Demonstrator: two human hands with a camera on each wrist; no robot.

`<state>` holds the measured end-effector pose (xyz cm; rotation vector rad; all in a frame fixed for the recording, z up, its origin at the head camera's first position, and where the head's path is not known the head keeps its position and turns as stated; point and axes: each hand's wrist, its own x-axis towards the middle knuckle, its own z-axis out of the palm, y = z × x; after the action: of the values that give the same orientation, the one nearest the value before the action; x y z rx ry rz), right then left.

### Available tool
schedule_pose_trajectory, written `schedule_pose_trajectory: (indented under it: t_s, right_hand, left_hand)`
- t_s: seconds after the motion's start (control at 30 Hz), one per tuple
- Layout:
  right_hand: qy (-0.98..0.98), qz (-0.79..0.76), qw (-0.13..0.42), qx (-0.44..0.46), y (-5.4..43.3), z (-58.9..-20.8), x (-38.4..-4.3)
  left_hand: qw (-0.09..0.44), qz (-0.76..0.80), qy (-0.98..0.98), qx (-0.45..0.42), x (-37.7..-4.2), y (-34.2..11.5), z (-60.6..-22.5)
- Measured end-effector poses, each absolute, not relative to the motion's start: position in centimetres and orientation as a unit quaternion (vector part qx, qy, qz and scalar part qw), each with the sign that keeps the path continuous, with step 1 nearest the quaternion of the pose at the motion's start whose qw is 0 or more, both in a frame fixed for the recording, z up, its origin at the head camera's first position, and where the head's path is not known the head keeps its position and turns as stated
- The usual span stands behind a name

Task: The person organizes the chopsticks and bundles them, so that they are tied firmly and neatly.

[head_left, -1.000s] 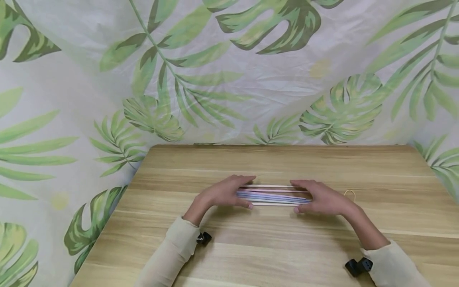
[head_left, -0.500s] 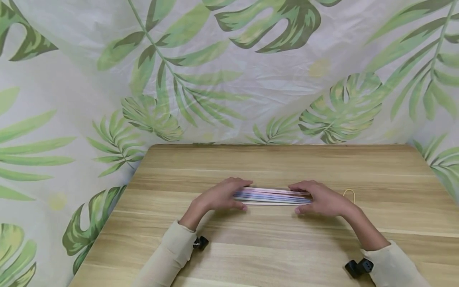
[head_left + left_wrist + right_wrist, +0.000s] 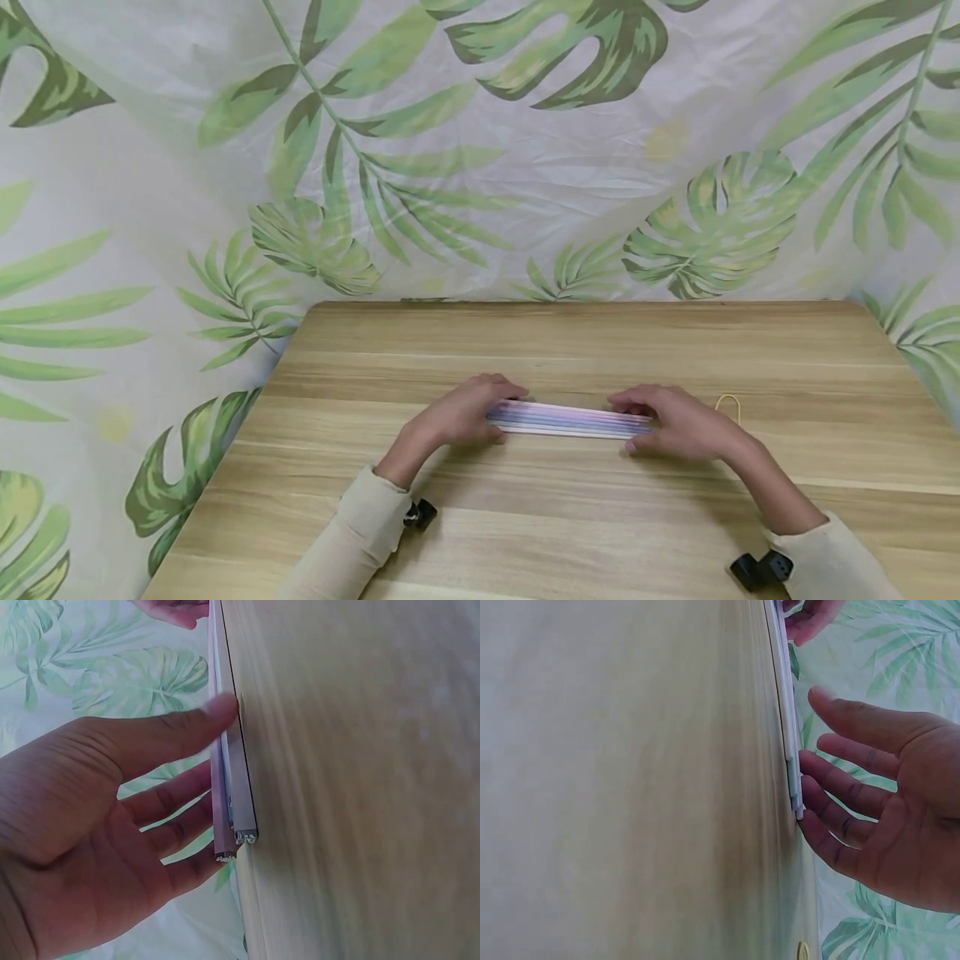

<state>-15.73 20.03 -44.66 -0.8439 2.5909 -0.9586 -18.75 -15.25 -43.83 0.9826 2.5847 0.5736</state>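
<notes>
A bundle of thin, straight pastel sticks point(image 3: 566, 420) in white, pink, lilac and blue lies crosswise on the wooden table. At its left end, my left hand point(image 3: 465, 410) holds the bundle, the thumb on the near side and the fingers on the far side. The left wrist view shows the thumb point(image 3: 219, 712) against the sticks point(image 3: 238, 791), whose ends are uneven. My right hand point(image 3: 690, 422) is at the other end with spread, relaxed fingers. In the right wrist view its fingertips point(image 3: 808, 761) are right at the sticks point(image 3: 786, 705), while the thumb stands apart.
A thin yellow loop point(image 3: 738, 410) lies on the table point(image 3: 570, 517) just behind my right wrist. Leaf-patterned cloth point(image 3: 570, 183) hangs behind the table and at its sides. A small black camera point(image 3: 761, 571) sits at my right cuff, another point(image 3: 420, 514) at my left.
The sticks were spread with gaps and now lie close together in a narrower band. My left hand has shifted slightly left; my right hand has moved slightly toward me.
</notes>
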Motion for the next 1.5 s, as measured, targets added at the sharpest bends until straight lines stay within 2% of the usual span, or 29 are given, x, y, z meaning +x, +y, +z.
schedule_pose_trajectory:
  t_s: [0.43, 1.07, 1.5]
  right_hand:
    - [0.887, -0.338, 0.114, -0.293, 19.6, -45.2, -15.8]
    - [0.865, -0.368, 0.143, -0.310, 19.5, -45.6, -17.1]
    - [0.856, -0.383, 0.163, -0.306, 19.4, -45.7, -16.9]
  left_hand:
    - [0.133, 0.191, 0.901, 0.365, -18.5, -14.8, -44.2]
    - [0.133, 0.209, 0.901, 0.356, -18.4, -14.2, -44.2]
    - [0.166, 0.208, 0.903, 0.337, -18.2, -14.0, -43.8]
